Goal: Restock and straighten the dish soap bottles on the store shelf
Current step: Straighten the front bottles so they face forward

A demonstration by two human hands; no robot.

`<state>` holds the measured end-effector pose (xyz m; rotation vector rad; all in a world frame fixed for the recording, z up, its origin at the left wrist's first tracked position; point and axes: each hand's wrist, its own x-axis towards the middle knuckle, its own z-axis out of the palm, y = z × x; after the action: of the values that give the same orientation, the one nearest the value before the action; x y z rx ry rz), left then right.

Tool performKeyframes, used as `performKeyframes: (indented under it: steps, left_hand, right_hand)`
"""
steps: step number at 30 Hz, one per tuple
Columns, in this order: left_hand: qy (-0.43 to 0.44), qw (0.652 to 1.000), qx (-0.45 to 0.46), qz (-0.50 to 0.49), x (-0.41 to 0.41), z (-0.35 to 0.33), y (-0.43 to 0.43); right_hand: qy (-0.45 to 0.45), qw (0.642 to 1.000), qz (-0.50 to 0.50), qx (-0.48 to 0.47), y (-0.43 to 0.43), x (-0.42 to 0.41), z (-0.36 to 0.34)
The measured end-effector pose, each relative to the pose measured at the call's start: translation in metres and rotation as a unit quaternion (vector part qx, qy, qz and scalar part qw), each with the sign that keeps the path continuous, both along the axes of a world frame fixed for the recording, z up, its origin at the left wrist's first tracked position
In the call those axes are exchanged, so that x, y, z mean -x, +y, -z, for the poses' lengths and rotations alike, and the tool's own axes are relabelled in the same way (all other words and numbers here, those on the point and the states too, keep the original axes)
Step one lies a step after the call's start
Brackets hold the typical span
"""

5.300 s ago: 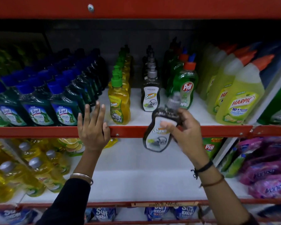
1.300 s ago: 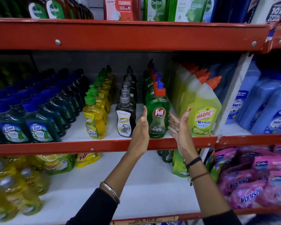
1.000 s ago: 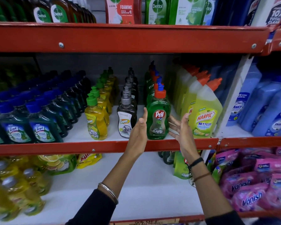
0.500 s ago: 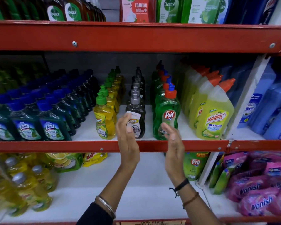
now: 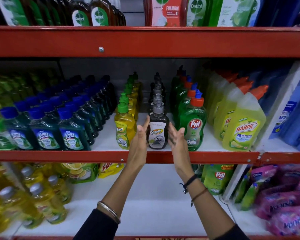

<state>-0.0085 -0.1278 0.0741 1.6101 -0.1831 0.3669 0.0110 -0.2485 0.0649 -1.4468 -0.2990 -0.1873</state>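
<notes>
A dark grey Super dish soap bottle (image 5: 157,134) with a silver pump stands at the front of its row on the middle shelf (image 5: 59,156). My left hand (image 5: 139,141) is flat against its left side, fingers straight. On the bottle's right side my right hand (image 5: 177,140) is held with fingers spread; whether it touches the bottle is unclear. A row of yellow Super bottles (image 5: 124,130) stands just left, and a row of green Pril bottles (image 5: 193,129) just right. Both hands hold nothing.
Blue-capped Lizol bottles (image 5: 47,134) fill the shelf's left part; yellow Harpic bottles (image 5: 243,130) stand at the right. Dettol bottles (image 5: 99,16) sit on the top shelf. Below are yellow bottles (image 5: 43,201), a Pril pouch (image 5: 218,179) and pink Vanish packs (image 5: 287,201).
Both hands moved left from either side of the front Pril bottle to either side of the front grey Super bottle. The view shifted right and down.
</notes>
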Motion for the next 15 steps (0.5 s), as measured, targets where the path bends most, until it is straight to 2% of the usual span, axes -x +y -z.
performKeyframes:
  steps: [12, 15]
  left_hand:
    - [0.019, 1.0, -0.012, -0.007, 0.0037, -0.0038, 0.0075]
    - [-0.012, 0.999, -0.022, -0.028, 0.0081, 0.0015, 0.006]
  right_hand:
    - [-0.016, 1.0, -0.001, -0.02, -0.0003, 0.0008, -0.0026]
    - [-0.033, 0.997, 0.073, -0.017, 0.0011, 0.0064, 0.0026]
